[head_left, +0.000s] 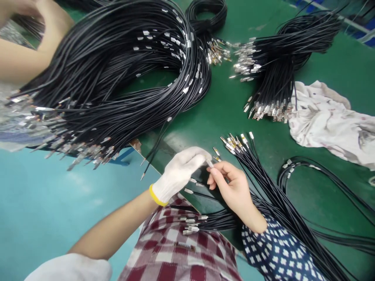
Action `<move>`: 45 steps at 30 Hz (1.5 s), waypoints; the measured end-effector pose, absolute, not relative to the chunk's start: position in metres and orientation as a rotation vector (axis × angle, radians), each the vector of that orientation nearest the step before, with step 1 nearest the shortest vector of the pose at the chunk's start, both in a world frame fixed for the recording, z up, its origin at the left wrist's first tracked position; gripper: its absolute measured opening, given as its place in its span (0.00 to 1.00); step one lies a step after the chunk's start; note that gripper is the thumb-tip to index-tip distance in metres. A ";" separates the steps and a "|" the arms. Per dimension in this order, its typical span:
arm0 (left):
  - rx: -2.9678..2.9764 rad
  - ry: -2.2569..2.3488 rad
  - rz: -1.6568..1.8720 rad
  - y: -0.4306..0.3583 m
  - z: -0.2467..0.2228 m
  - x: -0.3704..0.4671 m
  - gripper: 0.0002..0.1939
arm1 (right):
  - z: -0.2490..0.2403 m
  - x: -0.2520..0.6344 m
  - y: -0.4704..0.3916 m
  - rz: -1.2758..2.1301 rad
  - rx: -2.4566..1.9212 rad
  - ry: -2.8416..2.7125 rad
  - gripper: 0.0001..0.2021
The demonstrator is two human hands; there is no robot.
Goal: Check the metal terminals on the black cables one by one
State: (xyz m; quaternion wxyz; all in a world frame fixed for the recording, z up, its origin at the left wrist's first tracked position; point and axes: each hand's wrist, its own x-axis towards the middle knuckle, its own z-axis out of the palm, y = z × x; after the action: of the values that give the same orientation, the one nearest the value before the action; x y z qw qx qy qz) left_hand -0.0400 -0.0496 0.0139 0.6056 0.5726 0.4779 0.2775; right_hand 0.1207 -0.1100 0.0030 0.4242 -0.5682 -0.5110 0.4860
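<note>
My left hand (186, 168), in a white glove with a yellow cuff, is closed with its fingertips on a small silvery cable connector (210, 164). From the other side, the bare thumb and fingers of my right hand (231, 182) pinch the same connector. Both hands meet low over the near edge of the green table. Beside my right hand lies a bundle of black cables (268, 183), its metal connectors pointing away from me. More cable ends (195, 223) rest close to my checked apron, below my hands. The glove partly hides the pinched connector.
A large coil of black cables (140, 99) hangs over the table's left edge. Another person's arm (55, 37) reaches in beside it. Further bundles (288, 50) lie at the back right, near a crumpled white cloth (328, 121). The green table (222, 105) carries them.
</note>
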 end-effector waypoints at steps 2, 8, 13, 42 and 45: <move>1.275 1.107 0.657 -0.051 0.013 -0.039 0.11 | 0.003 0.120 -0.110 1.208 -1.422 -1.260 0.13; 1.139 1.056 0.668 -0.051 0.010 -0.035 0.09 | 0.001 0.121 -0.108 1.231 -1.389 -1.234 0.14; 1.068 0.991 0.675 -0.048 0.008 -0.034 0.08 | -0.002 0.122 -0.106 1.345 -1.316 -1.126 0.15; 1.113 1.058 0.635 -0.050 0.013 -0.025 0.08 | -0.004 0.122 -0.108 1.211 -1.422 -1.139 0.13; 1.107 1.053 0.624 -0.050 0.012 -0.026 0.07 | -0.004 0.121 -0.108 1.207 -1.409 -1.130 0.13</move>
State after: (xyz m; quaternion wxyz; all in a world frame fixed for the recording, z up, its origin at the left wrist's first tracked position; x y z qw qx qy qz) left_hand -0.0259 -0.0498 0.0122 0.6784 0.4927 0.4688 0.2778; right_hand 0.1214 -0.1076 -0.0044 0.4659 -0.5740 -0.4603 0.4915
